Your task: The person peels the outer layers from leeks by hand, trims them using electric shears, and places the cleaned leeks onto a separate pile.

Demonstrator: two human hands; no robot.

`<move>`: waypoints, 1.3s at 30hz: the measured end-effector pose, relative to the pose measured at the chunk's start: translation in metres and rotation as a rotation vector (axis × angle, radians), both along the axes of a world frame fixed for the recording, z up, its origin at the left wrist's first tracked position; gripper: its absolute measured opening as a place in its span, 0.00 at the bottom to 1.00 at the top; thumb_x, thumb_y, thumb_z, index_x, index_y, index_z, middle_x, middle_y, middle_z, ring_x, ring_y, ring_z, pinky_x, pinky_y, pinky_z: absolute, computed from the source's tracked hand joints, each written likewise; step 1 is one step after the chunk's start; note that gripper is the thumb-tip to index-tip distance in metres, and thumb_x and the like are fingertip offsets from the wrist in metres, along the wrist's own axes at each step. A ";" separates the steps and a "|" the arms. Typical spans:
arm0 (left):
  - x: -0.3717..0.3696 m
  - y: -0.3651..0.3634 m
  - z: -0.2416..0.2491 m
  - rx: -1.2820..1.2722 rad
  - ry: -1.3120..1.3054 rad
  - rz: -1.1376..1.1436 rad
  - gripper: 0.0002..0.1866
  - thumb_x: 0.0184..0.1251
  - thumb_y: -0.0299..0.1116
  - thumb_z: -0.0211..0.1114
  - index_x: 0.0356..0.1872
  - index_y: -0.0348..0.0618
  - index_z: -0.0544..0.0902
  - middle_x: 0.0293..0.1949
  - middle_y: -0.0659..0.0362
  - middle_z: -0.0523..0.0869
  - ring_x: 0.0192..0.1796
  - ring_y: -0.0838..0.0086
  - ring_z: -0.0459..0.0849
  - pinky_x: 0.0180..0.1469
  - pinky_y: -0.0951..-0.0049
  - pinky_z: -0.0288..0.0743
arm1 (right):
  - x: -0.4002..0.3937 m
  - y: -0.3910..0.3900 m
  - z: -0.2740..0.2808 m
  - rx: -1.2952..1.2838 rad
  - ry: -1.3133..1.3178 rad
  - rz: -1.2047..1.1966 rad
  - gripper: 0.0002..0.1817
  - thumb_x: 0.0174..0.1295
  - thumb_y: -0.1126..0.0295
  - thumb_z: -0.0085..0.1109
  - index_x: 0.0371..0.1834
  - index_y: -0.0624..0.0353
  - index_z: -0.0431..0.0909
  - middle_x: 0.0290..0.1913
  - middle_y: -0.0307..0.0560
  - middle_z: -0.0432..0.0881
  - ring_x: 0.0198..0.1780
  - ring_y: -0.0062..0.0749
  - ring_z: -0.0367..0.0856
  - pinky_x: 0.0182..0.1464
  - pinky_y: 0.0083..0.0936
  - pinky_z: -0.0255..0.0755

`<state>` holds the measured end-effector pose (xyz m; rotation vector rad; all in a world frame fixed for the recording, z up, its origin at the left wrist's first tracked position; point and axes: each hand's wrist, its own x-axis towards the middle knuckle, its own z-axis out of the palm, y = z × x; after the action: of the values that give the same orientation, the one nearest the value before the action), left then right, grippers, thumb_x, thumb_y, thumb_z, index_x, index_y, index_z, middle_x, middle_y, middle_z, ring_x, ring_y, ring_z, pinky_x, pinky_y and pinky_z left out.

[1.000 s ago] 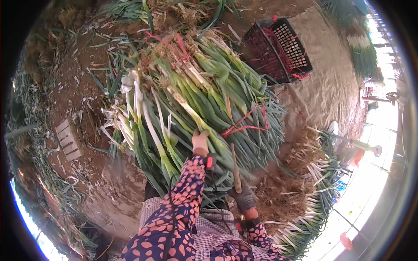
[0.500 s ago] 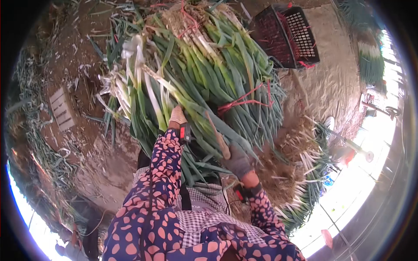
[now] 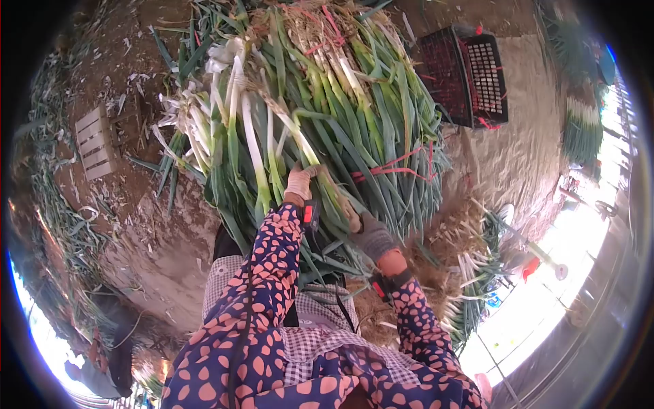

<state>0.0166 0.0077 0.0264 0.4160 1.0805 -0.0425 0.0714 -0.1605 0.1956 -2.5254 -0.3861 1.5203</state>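
A big pile of long green onions (image 3: 340, 129), white at the root ends, lies in front of me. My left hand (image 3: 298, 184), in a pale glove, is closed around one green onion (image 3: 308, 148) that slants across the pile; its lower leaves lie between my hands. My right hand (image 3: 375, 236), in a grey glove, is closed on a brownish, withered leaf (image 3: 346, 208) beside that stalk. Its fingertips are partly hidden. Peeled white stems (image 3: 252, 140) rest to the left of my left hand. Red string (image 3: 395, 167) binds the bunch at right.
A black plastic crate (image 3: 470, 78) with red strings stands at the upper right. More onions (image 3: 470, 286) lie on the ground at lower right. A pale slatted piece (image 3: 94, 143) sits on the littered soil at left, near scattered leaves. Another bunch (image 3: 582, 133) stands far right.
My left hand has shifted slightly right, closer to my right hand, along with the stalk. The withered leaf has dropped lower and more slanted. The whole view has tilted a little.
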 end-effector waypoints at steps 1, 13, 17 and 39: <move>-0.001 0.001 0.004 0.016 0.022 -0.031 0.27 0.49 0.20 0.65 0.54 0.35 0.70 0.41 0.53 0.81 0.40 0.63 0.80 0.42 0.62 0.77 | 0.003 0.001 -0.002 -0.012 0.022 -0.013 0.27 0.47 0.59 0.64 0.47 0.63 0.68 0.41 0.65 0.78 0.45 0.58 0.77 0.46 0.42 0.71; -0.028 0.015 -0.005 -0.018 -0.024 -0.163 0.38 0.49 0.24 0.69 0.64 0.36 0.61 0.51 0.50 0.77 0.49 0.59 0.77 0.48 0.62 0.75 | 0.023 0.070 -0.072 -0.018 -0.015 0.050 0.24 0.49 0.58 0.58 0.45 0.61 0.69 0.39 0.64 0.80 0.45 0.58 0.78 0.47 0.43 0.71; -0.037 0.020 -0.008 -0.061 0.010 -0.158 0.41 0.47 0.27 0.71 0.64 0.35 0.60 0.52 0.50 0.76 0.51 0.60 0.76 0.50 0.60 0.74 | 0.024 0.080 -0.084 0.012 -0.035 0.056 0.23 0.48 0.57 0.59 0.42 0.62 0.69 0.38 0.66 0.79 0.44 0.58 0.78 0.46 0.44 0.72; -0.069 0.033 -0.008 -0.005 0.034 -0.295 0.32 0.44 0.27 0.71 0.54 0.32 0.72 0.41 0.56 0.81 0.38 0.70 0.80 0.42 0.71 0.76 | 0.011 0.107 -0.114 0.020 -0.021 0.023 0.26 0.48 0.54 0.63 0.43 0.64 0.71 0.39 0.66 0.79 0.46 0.58 0.77 0.46 0.43 0.71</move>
<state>-0.0519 0.0403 0.0188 0.5695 1.0448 -0.3144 0.0822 -0.0538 0.0812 -2.5317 -0.4331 1.4914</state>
